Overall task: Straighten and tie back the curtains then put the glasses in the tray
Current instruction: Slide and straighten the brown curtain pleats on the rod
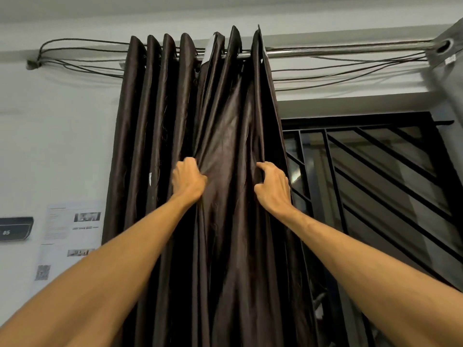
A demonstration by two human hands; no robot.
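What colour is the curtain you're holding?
Dark brown and shiny curtain, seen best in the head view.

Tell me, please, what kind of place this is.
Probably an indoor room, home or office: a curtain hangs on a rod beside a barred window, and printed sheets are stuck on the wall.

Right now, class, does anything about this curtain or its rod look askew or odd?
On the dark curtain, the right-hand folds lean and bunch, a pale patch showing at the top, unlike the even left folds. Loose cables sag along the rod.
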